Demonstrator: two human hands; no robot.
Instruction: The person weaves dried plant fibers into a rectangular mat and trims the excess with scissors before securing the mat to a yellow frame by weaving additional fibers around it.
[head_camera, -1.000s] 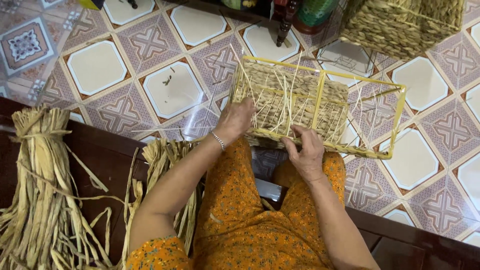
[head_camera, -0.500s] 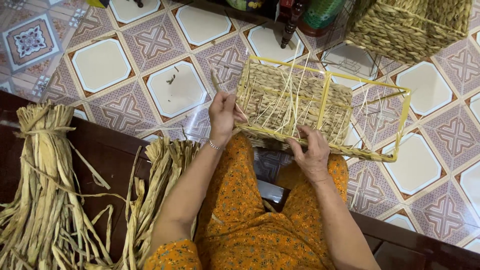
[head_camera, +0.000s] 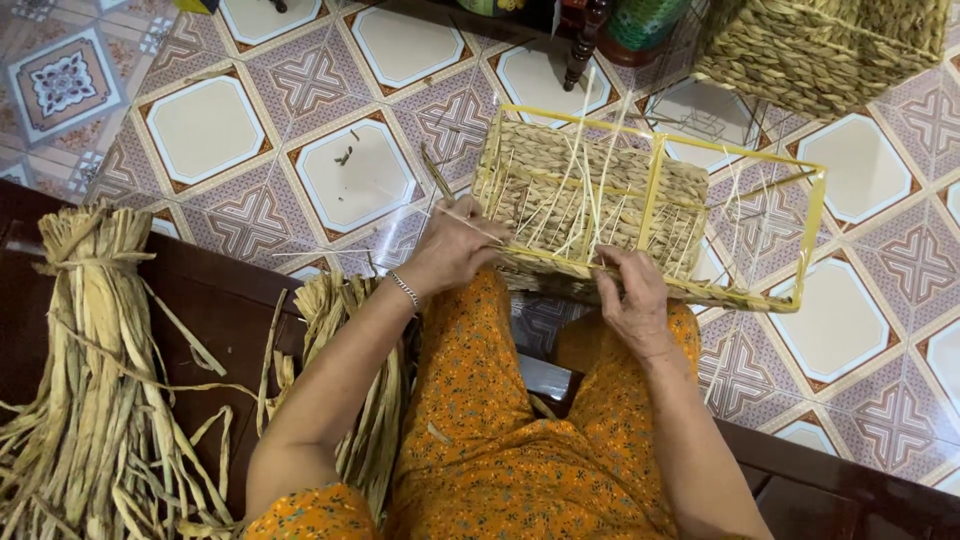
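Observation:
A half-woven basket (head_camera: 590, 195) on a yellow wire frame (head_camera: 815, 225) rests across my knees, its left part filled with plaited straw and its right part bare wire. My left hand (head_camera: 455, 250) pinches a thin straw strand (head_camera: 440, 180) at the frame's left corner. My right hand (head_camera: 630, 290) presses on the woven lower edge of the basket, fingers closed on it. Loose pale strands stick up from the weave between my hands.
A tied bundle of dried straw (head_camera: 95, 370) lies on the dark wooden bench at left, a smaller bundle (head_camera: 350, 330) beside my left thigh. A finished woven basket (head_camera: 820, 45) stands at the top right. Patterned floor tiles (head_camera: 350, 175) lie below.
My left hand has shifted down along the frame's left corner, pulling the strand. The view has tilted slightly; the right hand stays on the lower edge.

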